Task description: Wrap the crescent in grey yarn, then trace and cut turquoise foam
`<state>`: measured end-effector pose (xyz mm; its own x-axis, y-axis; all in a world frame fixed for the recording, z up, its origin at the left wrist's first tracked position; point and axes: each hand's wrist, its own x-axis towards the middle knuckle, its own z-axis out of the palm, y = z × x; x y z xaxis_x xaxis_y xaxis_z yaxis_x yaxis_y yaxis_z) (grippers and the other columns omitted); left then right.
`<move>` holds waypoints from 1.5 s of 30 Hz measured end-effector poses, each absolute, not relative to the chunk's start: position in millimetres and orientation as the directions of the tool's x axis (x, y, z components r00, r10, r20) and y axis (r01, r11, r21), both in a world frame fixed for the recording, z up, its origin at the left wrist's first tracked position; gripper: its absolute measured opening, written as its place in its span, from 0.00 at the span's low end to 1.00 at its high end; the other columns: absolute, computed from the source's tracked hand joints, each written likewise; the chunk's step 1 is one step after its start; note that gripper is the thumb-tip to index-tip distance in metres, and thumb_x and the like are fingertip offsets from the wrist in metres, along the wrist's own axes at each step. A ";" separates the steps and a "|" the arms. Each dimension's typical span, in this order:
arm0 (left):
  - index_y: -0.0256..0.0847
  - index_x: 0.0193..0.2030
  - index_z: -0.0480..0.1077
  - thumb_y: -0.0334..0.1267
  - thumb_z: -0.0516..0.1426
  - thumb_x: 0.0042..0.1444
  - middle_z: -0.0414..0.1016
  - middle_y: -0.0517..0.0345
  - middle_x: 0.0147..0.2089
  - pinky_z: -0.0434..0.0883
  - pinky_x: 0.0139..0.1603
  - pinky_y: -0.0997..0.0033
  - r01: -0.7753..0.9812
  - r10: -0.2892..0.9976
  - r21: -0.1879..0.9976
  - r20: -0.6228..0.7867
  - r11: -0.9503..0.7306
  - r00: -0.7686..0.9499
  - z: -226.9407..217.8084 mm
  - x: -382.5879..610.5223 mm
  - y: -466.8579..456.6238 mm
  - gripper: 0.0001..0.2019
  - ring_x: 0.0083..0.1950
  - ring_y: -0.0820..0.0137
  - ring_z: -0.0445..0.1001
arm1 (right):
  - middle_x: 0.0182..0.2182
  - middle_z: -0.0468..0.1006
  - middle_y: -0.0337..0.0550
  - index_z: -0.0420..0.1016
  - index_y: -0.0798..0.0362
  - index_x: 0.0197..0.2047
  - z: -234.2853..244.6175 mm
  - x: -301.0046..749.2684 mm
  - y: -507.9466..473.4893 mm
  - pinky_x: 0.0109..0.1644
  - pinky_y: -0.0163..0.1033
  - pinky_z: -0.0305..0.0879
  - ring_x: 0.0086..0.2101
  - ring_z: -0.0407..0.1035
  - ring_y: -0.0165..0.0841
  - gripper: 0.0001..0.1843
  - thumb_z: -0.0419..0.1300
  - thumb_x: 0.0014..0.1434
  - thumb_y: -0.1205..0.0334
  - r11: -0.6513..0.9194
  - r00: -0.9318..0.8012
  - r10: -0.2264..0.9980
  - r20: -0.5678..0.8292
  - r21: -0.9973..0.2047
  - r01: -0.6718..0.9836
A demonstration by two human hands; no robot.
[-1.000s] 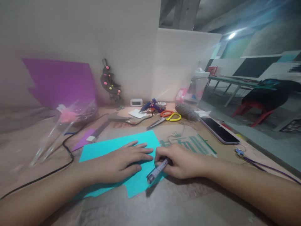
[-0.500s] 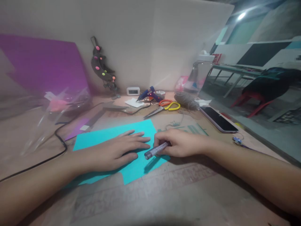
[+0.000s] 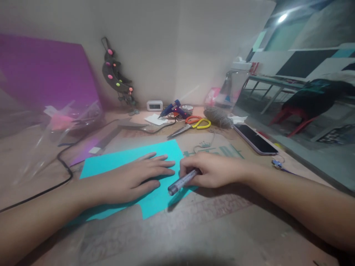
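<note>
A bright turquoise sheet of paper (image 3: 111,164) lies on the table, with a notch cut out of its near edge. My left hand (image 3: 138,177) rests flat on it, fingers spread toward the right. At the sheet's right edge, my right hand (image 3: 208,169) is closed around a pen (image 3: 181,183). The pen's blunt, greyish-purple end points toward me and to the left; its tip is hidden by my fingers. Beneath the pen a dark shadow falls on the paper.
Beyond the paper lie scissors (image 3: 188,127) with orange and yellow handles, a blue glue gun (image 3: 174,109), grey twine (image 3: 217,117) and a small white digital clock (image 3: 154,105). A phone (image 3: 255,139) lies at right. A black cable (image 3: 65,170) and plastic bag (image 3: 61,122) are at left.
The pen's blunt end has dipped slightly toward me and to the left. My left hand stays flat on the paper. The whole view has shifted a little.
</note>
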<state>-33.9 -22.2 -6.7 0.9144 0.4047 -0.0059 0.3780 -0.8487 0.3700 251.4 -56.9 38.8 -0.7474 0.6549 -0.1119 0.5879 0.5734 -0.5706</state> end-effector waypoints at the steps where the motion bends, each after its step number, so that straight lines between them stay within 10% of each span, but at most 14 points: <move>1: 0.58 0.74 0.60 0.47 0.50 0.75 0.57 0.65 0.78 0.43 0.81 0.49 0.378 0.407 0.373 -0.001 -0.847 0.913 -6.7 -34.0 -22.3 0.23 0.80 0.60 0.49 | 0.28 0.76 0.36 0.77 0.53 0.39 41.7 253.2 -55.1 0.33 0.33 0.58 0.28 0.67 0.29 0.04 0.63 0.62 0.62 0.557 -0.761 0.630 -0.152 -0.594 0.580; 45: 0.55 0.74 0.61 0.45 0.49 0.75 0.62 0.64 0.76 0.44 0.81 0.53 0.351 0.391 0.375 0.036 -0.858 0.920 -6.3 -32.7 -22.8 0.23 0.80 0.61 0.51 | 0.26 0.74 0.35 0.76 0.53 0.39 41.9 255.2 -58.7 0.34 0.33 0.58 0.27 0.66 0.28 0.04 0.62 0.64 0.62 0.557 -0.765 0.631 -0.129 -0.611 0.562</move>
<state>-32.7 -22.8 -6.3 0.9196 0.3911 0.0357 0.3505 -0.8584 0.3745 255.2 -58.7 41.9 -0.7653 0.6307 -0.1287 0.5619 0.5570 -0.6115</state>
